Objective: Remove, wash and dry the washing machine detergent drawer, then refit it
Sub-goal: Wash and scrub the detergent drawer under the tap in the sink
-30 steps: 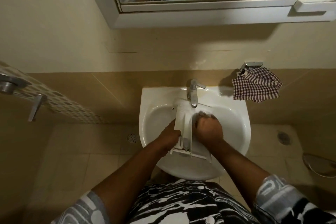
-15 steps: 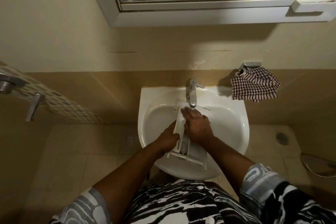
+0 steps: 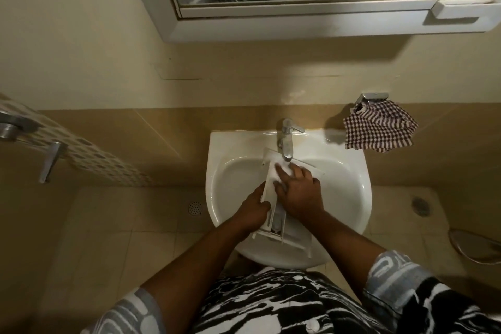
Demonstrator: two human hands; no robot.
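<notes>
Detergent drawer [image 3: 271, 171] in sink [image 3: 217, 149], long axis near-to-far, far end under tap [image 3: 286, 144]. Left hand [image 3: 253, 210] grips left wall; right hand [image 3: 298, 194], fingers spread, presses far half.

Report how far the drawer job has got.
Done: the drawer is out of the machine and lies in the sink. In hand: washing; the left hand grips its side while the right hand presses inside it below the tap. Left: drying, perhaps with the checked cloth hanging nearby, then refitting.
</notes>
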